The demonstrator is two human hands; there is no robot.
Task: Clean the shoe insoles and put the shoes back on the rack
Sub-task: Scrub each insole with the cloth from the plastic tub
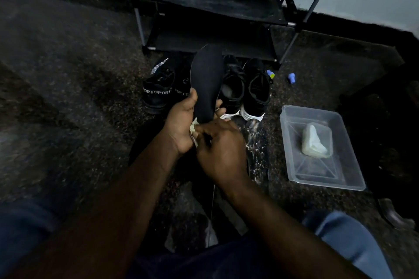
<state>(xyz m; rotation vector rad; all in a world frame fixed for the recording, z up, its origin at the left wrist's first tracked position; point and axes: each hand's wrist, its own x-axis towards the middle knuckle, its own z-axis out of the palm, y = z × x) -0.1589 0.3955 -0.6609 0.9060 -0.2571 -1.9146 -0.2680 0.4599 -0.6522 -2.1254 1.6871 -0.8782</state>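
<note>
While L hand (181, 118) grips insole (205, 79) upright and R hand (218, 147) pinches cloth (193, 128) at its heel, cleaning appears mid-step; shoes (233, 88) at 12 o'clock sit on floor (68, 79), not yet on rack (210, 7).

**SPORT lettering on two black shoes**

White capital letters run along a band across the heel of the left black shoe (158, 88), which stands on the floor in front of the rack. They read "ORTSPORT", the word SPORT repeated, and the first letters curve out of sight round the left side of the heel. The second black shoe (181, 85), just to its right, carries the same white lettering at the same height. Here "PORTS" can be read before the raised insole (205, 79) and the thumb of the left hand (181, 120) cover the rest. Just above that lettering sits a small white mark, too small and blurred to read.
</note>
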